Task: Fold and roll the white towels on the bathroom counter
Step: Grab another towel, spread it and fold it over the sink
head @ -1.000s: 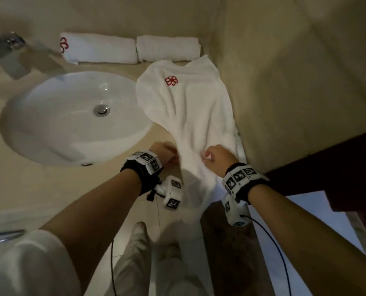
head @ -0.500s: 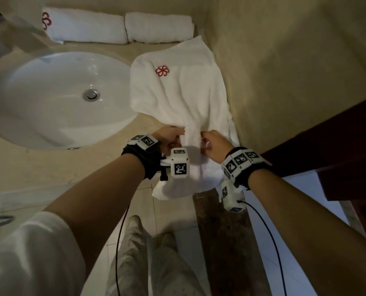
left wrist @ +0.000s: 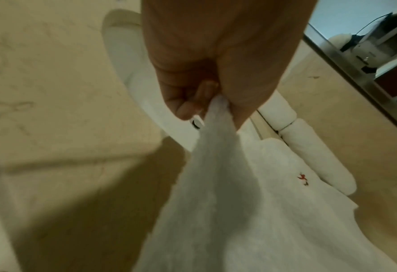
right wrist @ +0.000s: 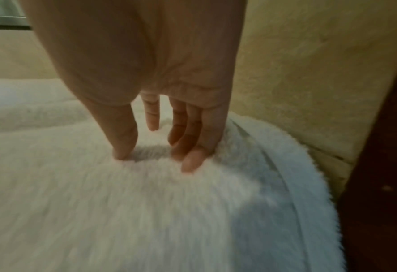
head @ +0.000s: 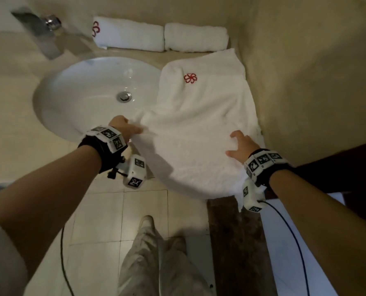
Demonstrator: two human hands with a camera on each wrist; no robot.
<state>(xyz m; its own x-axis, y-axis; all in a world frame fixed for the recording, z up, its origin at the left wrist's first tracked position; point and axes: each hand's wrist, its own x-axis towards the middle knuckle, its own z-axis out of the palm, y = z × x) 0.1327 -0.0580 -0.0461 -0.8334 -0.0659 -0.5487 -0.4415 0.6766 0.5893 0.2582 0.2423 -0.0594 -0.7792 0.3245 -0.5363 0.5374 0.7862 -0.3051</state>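
Note:
A white towel (head: 201, 124) with a red flower emblem lies spread on the counter right of the sink, its near edge hanging over the counter's front. My left hand (head: 124, 128) pinches the towel's (left wrist: 250, 202) left edge over the sink rim; in the left wrist view the left hand (left wrist: 206, 103) has cloth bunched between thumb and fingers. My right hand (head: 239, 146) rests on the towel's right side by the wall; in the right wrist view the right hand (right wrist: 160, 147) has straight fingers touching the towel (right wrist: 146, 202). Two rolled white towels (head: 160, 36) lie along the back wall.
A white oval sink (head: 88, 97) sits left of the towel, with a chrome faucet (head: 41, 30) behind it. A beige wall (head: 306, 82) closes the counter on the right. Dark wood (head: 338, 165) stands by my right wrist. Tiled floor (head: 105, 221) and my legs are below.
My hands, close together bunching the towel's near middle, have moved apart. The left one pulled an edge left toward the sink; the right let go and now lies flat. The towel is spread wider.

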